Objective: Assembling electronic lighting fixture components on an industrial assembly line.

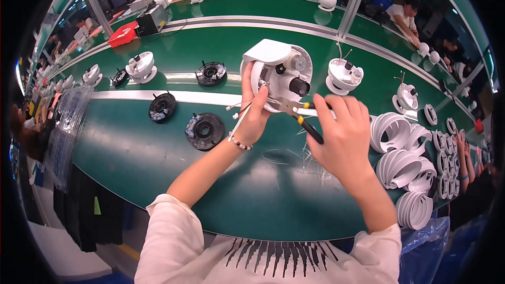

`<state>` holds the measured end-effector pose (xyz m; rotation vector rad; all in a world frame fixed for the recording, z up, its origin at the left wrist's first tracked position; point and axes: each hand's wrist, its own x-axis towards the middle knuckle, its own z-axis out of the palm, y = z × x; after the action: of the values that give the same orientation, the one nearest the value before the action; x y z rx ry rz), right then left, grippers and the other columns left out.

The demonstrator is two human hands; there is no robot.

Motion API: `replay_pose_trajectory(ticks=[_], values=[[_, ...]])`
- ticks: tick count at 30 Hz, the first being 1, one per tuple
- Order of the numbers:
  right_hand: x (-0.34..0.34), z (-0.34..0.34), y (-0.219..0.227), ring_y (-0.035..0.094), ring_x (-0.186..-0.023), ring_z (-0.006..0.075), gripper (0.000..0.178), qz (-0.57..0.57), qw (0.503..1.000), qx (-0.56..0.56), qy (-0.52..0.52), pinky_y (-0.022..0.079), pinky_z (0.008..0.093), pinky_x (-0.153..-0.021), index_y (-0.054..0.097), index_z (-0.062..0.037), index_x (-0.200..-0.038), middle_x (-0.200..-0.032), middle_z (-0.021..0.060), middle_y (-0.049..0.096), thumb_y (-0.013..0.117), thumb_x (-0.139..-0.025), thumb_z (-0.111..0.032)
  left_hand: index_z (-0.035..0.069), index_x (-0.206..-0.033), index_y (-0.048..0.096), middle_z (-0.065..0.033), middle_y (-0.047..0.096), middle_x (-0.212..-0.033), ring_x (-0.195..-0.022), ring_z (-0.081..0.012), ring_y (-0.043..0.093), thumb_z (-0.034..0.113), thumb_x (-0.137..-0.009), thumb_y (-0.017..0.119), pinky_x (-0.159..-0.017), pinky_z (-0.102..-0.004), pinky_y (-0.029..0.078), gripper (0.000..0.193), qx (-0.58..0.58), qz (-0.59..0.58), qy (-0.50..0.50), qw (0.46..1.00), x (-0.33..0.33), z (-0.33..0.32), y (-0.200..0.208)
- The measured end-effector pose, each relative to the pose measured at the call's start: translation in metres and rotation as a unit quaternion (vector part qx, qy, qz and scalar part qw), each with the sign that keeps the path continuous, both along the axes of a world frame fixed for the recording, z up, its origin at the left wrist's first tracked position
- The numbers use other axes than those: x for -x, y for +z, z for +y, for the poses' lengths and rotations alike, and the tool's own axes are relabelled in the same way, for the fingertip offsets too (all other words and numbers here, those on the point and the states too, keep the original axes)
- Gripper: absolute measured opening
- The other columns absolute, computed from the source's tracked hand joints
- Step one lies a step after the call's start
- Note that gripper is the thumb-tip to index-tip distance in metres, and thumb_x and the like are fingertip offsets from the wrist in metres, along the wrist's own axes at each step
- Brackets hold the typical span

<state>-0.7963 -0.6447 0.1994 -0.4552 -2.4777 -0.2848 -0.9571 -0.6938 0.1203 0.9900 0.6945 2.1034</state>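
My left hand (pixel 253 118) is closed round a white camera housing (pixel 269 52) and holds it up above the green bench. The front of the housing is uncovered and shows a black lens (pixel 299 87) and a clear round part. Thin white wires with small plugs hang beside my left wrist. My right hand (pixel 342 131) grips cutting pliers (pixel 301 117) with black and yellow handles. Their jaws reach the lower edge of the housing; whether they close on anything there is too small to tell.
Black round plates with circuit boards (pixel 204 130) lie left of my hands. Several open white housings (pixel 344 75) stand along the line. Stacked white ring covers (pixel 400 168) fill the right side. Clipped tie scraps (pixel 321 165) lie near my right hand. A red tray (pixel 123 34) sits far left. People work across.
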Motion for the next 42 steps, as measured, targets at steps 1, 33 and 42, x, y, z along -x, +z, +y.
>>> replay_pose_trajectory(ticks=[1, 33, 42], values=[[0.004, 0.003, 0.001, 0.047, -0.08, 0.0247, 0.049, -0.031, 0.999, -0.016, -0.014, 0.037, 0.0363, -0.071, 0.055, -0.0015, -0.095, -0.086, 0.0086, 0.05, 0.069, -0.049, -0.011, 0.02, -0.134, 0.0, -0.0062, 0.025, -0.132, -0.119, -0.0217, 0.033, 0.023, -0.087, 0.042, -0.091, -0.0386, 0.038, 0.063, -0.003, -0.007, 0.0, 1.0, -0.004, 0.002, -0.001], [-0.081, 0.02, -0.113, 0.057, -0.059, 0.0192, 0.029, 0.255, 0.913, 0.314, 0.061, 0.045, 0.0261, -0.055, 0.059, 0.0005, -0.081, -0.069, 0.0106, 0.059, 0.069, -0.055, -0.007, 0.009, -0.117, 0.036, -0.0161, 0.044, -0.116, -0.104, -0.0309, 0.047, 0.021, -0.081, 0.047, -0.08, -0.049, 0.045, 0.039, 0.225, -0.304, -0.131, 0.916, -0.005, 0.159, -0.049], [-0.088, 0.019, -0.127, 0.057, -0.061, 0.0253, 0.029, 0.247, 0.927, 0.279, 0.036, 0.045, 0.0294, -0.058, 0.059, 0.0006, -0.079, -0.07, 0.0124, 0.058, 0.068, -0.052, -0.006, 0.0, -0.116, 0.041, -0.0178, 0.052, -0.107, -0.07, -0.0292, 0.062, 0.049, -0.078, 0.048, -0.049, -0.0316, 0.054, 0.063, 0.325, -0.104, 0.09, 0.936, 0.048, 0.197, -0.081]])
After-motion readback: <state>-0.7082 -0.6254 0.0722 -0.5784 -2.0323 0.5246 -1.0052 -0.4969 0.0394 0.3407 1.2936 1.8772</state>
